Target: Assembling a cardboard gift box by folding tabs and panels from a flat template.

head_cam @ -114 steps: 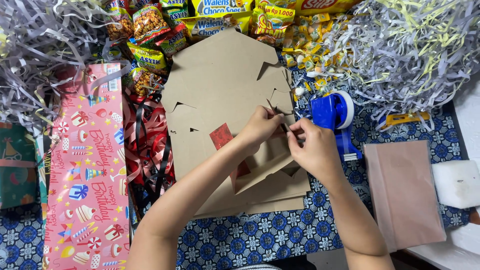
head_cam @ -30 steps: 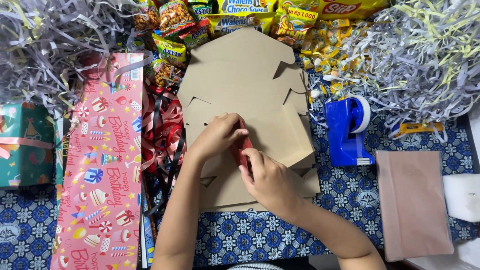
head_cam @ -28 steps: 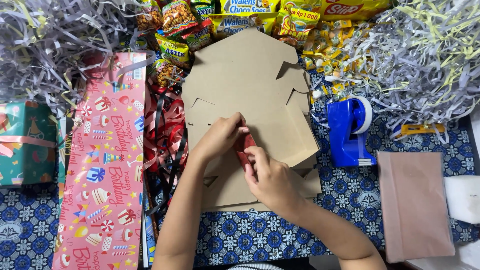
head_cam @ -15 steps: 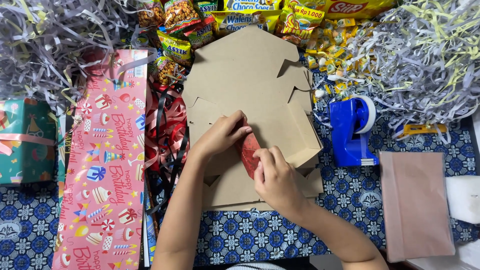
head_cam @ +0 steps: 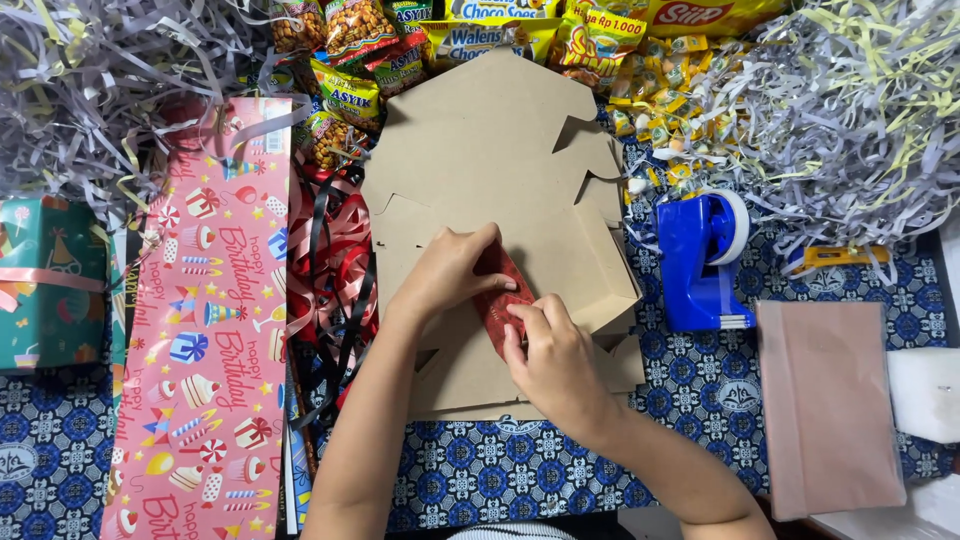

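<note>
A stack of flat brown cardboard box blanks (head_cam: 490, 150) lies in the middle of the table. On it rests a small red patterned card (head_cam: 497, 300). My left hand (head_cam: 450, 272) lies over the card's upper left part with its fingertips on it. My right hand (head_cam: 555, 360) presses the card's lower edge with thumb and fingers. Both hands pin the card flat against the cardboard.
Pink birthday wrapping paper (head_cam: 205, 330) lies at left beside red and black ribbons (head_cam: 330, 260) and a green gift box (head_cam: 45, 285). A blue tape dispenser (head_cam: 700, 260) and a pinkish paper bag (head_cam: 825, 400) sit at right. Snack packets (head_cam: 450, 30) and shredded paper (head_cam: 850, 110) fill the back.
My hands moved from the cardboard's right side to its middle. The red card now lies more exposed between them, and my right hand slid lower along it.
</note>
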